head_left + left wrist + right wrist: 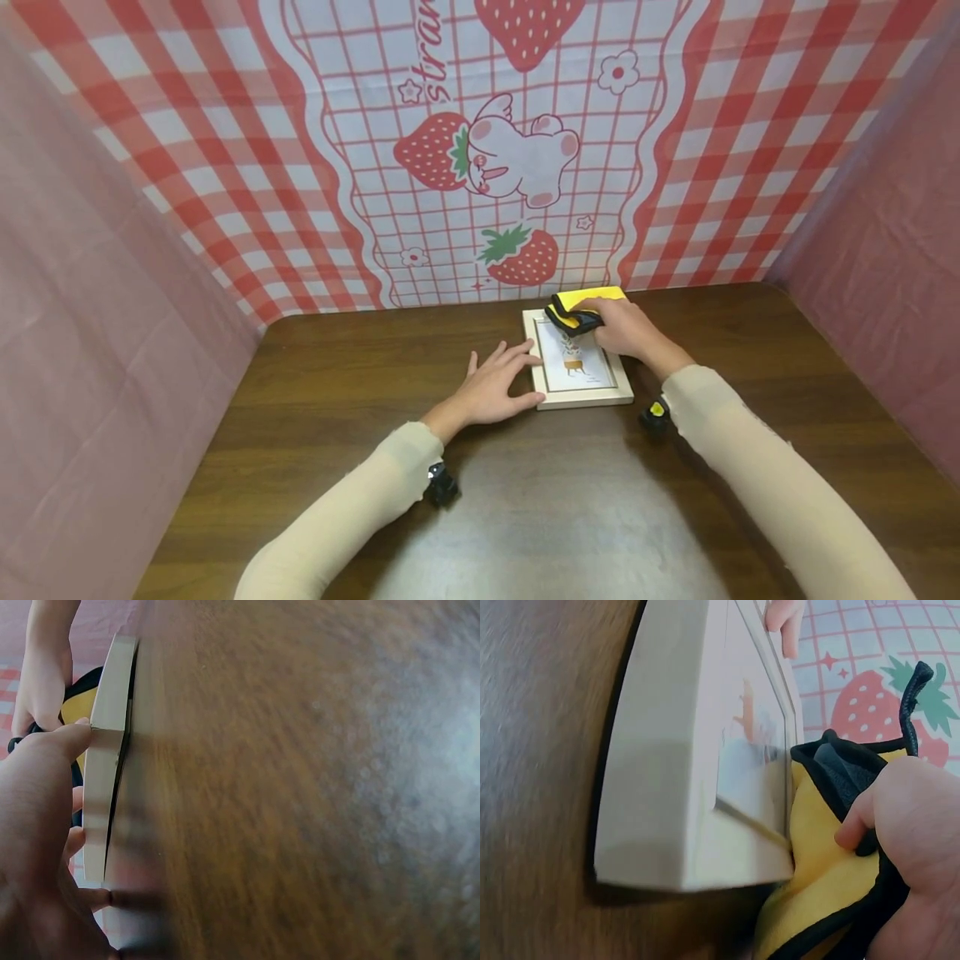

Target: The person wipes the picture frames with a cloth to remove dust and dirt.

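A cream, bevelled picture frame (585,401) lies flat towards one o'clock on the wood-grain table (540,517), its print's (573,365) tiny lettering illegible. The right hand (624,325) clamps a folded yellow, black-edged cloth (594,296) over its twelve o'clock end; at nine, the left hand (491,392), fingers apart, touches the rim. Beyond, at twelve, hangs a gingham strawberry backdrop (450,225) reading "stra", cut off.

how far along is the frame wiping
Done: the picture frame lies face up, the left hand on its left edge. In hand: the right hand holds the yellow cloth over its far end. Remaining: probably the uncovered near part, then setting the cloth down; what is already clean can't be told.
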`<state>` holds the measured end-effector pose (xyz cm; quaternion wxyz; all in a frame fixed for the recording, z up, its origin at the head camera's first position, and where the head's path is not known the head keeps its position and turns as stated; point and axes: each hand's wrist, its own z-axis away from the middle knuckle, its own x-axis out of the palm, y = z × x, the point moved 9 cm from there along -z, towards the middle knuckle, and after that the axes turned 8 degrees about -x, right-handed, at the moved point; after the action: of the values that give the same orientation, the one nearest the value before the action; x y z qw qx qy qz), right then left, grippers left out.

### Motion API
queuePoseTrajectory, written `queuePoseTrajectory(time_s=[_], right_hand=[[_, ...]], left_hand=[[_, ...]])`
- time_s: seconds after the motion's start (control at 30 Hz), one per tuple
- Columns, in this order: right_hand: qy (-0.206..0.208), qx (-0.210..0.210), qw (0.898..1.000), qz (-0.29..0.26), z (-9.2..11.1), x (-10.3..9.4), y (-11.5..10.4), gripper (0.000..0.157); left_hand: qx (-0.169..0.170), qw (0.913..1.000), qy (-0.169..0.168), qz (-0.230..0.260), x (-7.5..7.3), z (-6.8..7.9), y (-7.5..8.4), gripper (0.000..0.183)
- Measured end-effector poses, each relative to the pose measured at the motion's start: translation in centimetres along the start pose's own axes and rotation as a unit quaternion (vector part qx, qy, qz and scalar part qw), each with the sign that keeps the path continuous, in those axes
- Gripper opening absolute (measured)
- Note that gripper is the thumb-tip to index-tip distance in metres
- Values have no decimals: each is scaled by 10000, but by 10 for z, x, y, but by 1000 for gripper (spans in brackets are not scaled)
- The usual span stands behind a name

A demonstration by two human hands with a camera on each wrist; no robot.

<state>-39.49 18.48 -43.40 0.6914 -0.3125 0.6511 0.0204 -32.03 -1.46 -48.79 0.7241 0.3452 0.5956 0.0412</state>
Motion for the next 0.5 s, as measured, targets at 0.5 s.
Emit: queuePoseTrajectory(time_s=[0.5], right_hand=[[-230, -68, 9997, 107, -14, 8, -24, 56]], left_hand=[[-149, 9998, -114, -17, -1, 1, 3, 61]])
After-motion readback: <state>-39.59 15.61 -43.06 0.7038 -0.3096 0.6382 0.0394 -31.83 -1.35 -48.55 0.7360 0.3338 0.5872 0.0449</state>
